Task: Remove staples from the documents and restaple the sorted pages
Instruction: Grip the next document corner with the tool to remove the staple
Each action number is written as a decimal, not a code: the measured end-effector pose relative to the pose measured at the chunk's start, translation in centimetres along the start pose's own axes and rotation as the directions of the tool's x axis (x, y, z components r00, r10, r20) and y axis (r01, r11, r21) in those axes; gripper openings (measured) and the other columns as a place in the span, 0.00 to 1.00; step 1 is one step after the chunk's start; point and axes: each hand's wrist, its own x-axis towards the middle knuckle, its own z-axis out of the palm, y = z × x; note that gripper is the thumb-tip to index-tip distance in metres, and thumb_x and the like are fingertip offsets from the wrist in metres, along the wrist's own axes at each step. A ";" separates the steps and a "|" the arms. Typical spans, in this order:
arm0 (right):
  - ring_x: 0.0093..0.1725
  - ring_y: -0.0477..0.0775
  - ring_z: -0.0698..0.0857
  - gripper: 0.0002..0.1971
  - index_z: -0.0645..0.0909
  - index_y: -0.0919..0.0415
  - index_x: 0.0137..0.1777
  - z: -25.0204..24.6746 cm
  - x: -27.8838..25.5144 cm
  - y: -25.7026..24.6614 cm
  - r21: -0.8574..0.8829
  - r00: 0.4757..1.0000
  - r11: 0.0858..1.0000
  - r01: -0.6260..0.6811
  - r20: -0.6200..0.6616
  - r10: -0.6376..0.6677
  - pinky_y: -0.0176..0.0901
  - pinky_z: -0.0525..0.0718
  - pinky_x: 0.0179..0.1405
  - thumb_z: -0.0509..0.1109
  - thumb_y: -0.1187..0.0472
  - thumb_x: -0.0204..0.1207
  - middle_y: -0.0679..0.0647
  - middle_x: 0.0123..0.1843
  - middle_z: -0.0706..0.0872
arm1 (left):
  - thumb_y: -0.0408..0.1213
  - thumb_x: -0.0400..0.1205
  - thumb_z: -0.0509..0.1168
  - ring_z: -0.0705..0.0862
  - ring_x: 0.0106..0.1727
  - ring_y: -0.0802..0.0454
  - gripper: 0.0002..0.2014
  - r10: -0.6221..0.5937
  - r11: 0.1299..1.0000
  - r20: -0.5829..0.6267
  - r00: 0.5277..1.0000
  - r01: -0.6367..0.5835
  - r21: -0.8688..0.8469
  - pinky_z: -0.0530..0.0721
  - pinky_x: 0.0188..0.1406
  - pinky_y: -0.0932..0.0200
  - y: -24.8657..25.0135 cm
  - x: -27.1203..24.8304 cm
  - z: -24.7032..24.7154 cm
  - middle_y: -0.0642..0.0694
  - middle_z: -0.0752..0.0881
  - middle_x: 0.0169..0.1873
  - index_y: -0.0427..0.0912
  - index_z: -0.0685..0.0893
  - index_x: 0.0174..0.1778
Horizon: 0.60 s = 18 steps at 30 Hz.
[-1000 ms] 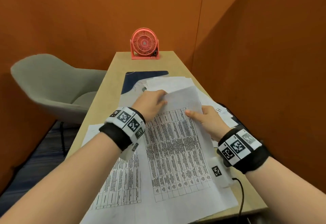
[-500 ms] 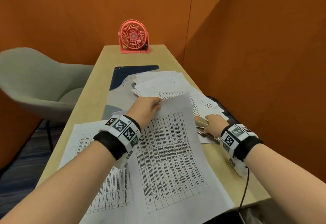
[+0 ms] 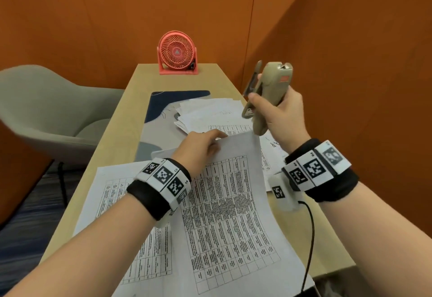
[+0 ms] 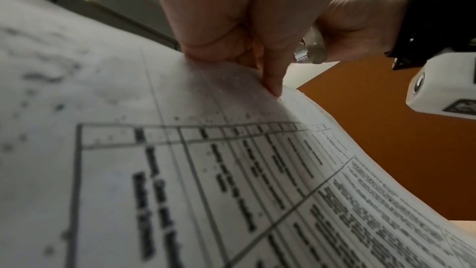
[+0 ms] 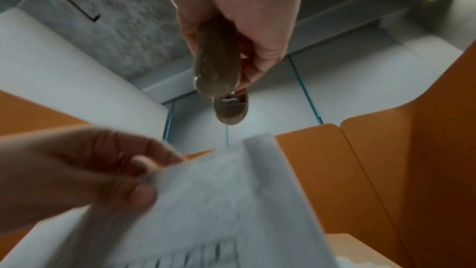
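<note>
Left hand point(image 3: 198, 147) fingers point(image 4: 273, 80) pinched on top edge of printed sheets point(image 3: 231, 205), corner lifted off table point(image 3: 112, 137), rest lying on it. Right hand point(image 3: 280, 114) fingers curled tight round beige stapler point(image 3: 268, 93), held in air at 1 o'clock from sheets, nose pointing up, its arms parted. Second printed page point(image 3: 109, 194) flat at 8 o'clock from held sheets. Loose paper pile point(image 3: 210, 112) at 12 o'clock, on dark desk mat point(image 3: 161, 102). Red fan point(image 3: 177, 53) at far table end. Grey chair point(image 3: 46, 107) at 10 o'clock.

Stapler point(image 3: 268, 95) raised right of pages point(image 3: 229, 203), fan point(image 3: 177, 53) behind on desk point(image 3: 112, 137)
</note>
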 end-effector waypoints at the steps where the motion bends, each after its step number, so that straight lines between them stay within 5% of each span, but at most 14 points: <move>1: 0.36 0.55 0.86 0.14 0.79 0.54 0.48 0.6 -0.3 0.3 -0.020 1.000 1.000 -0.006 0.014 0.007 0.47 0.85 0.33 0.75 0.51 0.65 0.57 0.40 0.86 | 0.30 0.84 0.58 0.84 0.57 0.46 0.15 0.001 1.000 0.005 1.000 0.000 -0.007 0.80 0.62 0.50 0.1 -0.1 -0.1 0.40 0.85 0.54 0.43 0.79 0.66; 3: 0.40 0.56 0.87 0.13 0.79 0.54 0.48 1.5 -0.9 1.0 -0.074 0.999 0.997 -0.019 0.034 0.021 0.52 0.87 0.39 0.76 0.51 0.67 0.57 0.43 0.87 | 0.30 0.84 0.59 0.84 0.57 0.45 0.15 0.003 1.000 0.008 1.000 -0.002 -0.016 0.80 0.61 0.49 0.4 -0.2 -0.2 0.38 0.86 0.53 0.43 0.79 0.66; 6: 0.42 0.49 0.81 0.08 0.77 0.51 0.45 1.9 -1.6 2.0 -0.201 0.998 0.979 0.031 0.052 -0.021 0.40 0.80 0.41 0.75 0.58 0.73 0.43 0.39 0.81 | 0.30 0.83 0.59 0.85 0.56 0.45 0.15 0.009 1.000 -0.001 1.000 -0.009 -0.022 0.81 0.60 0.49 0.7 -0.4 -0.4 0.37 0.86 0.52 0.43 0.79 0.65; 10: 0.47 0.50 0.72 0.13 0.77 0.55 0.42 1.8 -1.8 3.1 -0.408 0.995 0.909 0.091 0.063 -0.071 0.38 0.69 0.42 0.72 0.47 0.69 0.47 0.40 0.73 | 0.31 0.83 0.59 0.84 0.56 0.43 0.15 0.026 0.999 -0.031 0.999 -0.027 -0.036 0.81 0.58 0.49 1.0 -0.6 -0.6 0.36 0.86 0.52 0.44 0.80 0.64; 13: 0.44 0.39 0.74 0.11 0.81 0.57 0.47 1.6 -1.8 3.5 -0.328 0.997 0.944 0.033 0.075 -0.009 0.33 0.72 0.41 0.74 0.52 0.70 0.57 0.48 0.79 | 0.31 0.82 0.61 0.84 0.56 0.43 0.14 0.036 0.998 -0.031 0.999 -0.038 -0.050 0.81 0.58 0.50 1.1 -0.7 -0.5 0.37 0.85 0.53 0.45 0.81 0.63; 15: 0.41 0.44 0.78 0.10 0.79 0.55 0.48 1.6 -2.1 3.5 -0.260 0.997 0.965 0.019 0.081 0.002 0.36 0.75 0.39 0.74 0.55 0.71 0.54 0.46 0.83 | 0.31 0.82 0.61 0.84 0.56 0.43 0.14 0.048 0.997 -0.027 0.998 -0.050 -0.058 0.81 0.58 0.50 1.1 -0.7 -0.5 0.36 0.85 0.54 0.44 0.81 0.63; 18: 0.39 0.41 0.79 0.13 0.76 0.51 0.50 1.4 -2.0 3.7 -0.276 0.997 0.960 0.051 0.065 -0.034 0.26 0.73 0.35 0.69 0.50 0.67 0.46 0.42 0.83 | 0.31 0.82 0.61 0.83 0.57 0.44 0.14 0.048 0.997 -0.017 0.999 -0.049 -0.056 0.80 0.58 0.52 1.2 -0.8 -0.6 0.38 0.85 0.55 0.45 0.81 0.63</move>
